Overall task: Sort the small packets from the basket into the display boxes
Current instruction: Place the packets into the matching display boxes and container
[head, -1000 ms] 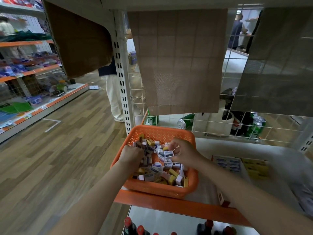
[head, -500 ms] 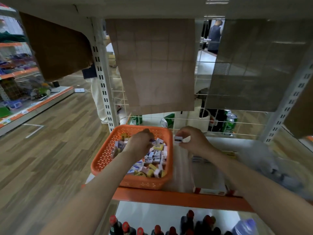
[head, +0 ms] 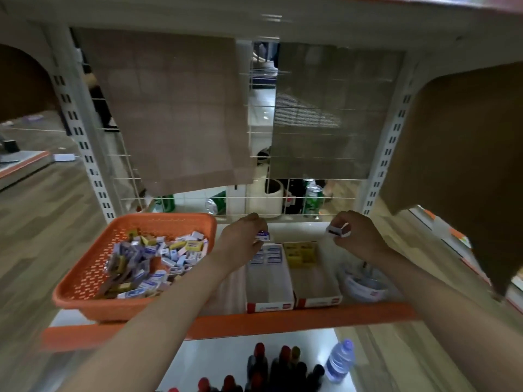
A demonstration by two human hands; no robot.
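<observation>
An orange basket [head: 85, 281] stands at the left of the shelf, full of several small blue-white and yellow packets [head: 158, 258]. Right of it stand two white display boxes: the left box [head: 268, 281] has blue-white packets at its far end, the right box [head: 314, 278] has yellow ones. My left hand [head: 243, 236] pinches a small blue-white packet [head: 263, 236] above the far end of the left box. My right hand [head: 353, 236] pinches another blue-white packet [head: 336, 231] beyond and to the right of the right box.
A clear bag with a round white thing [head: 365, 284] lies right of the boxes. A wire grid [head: 254, 199] backs the shelf, with cans behind it. An orange shelf edge [head: 254, 321] runs in front; bottles [head: 283, 366] stand below. Brown cardboard [head: 458, 165] hangs at right.
Both hands left the basket and moved right, each carrying a packet. The left hand now hovers over the left box; the view has swung right.
</observation>
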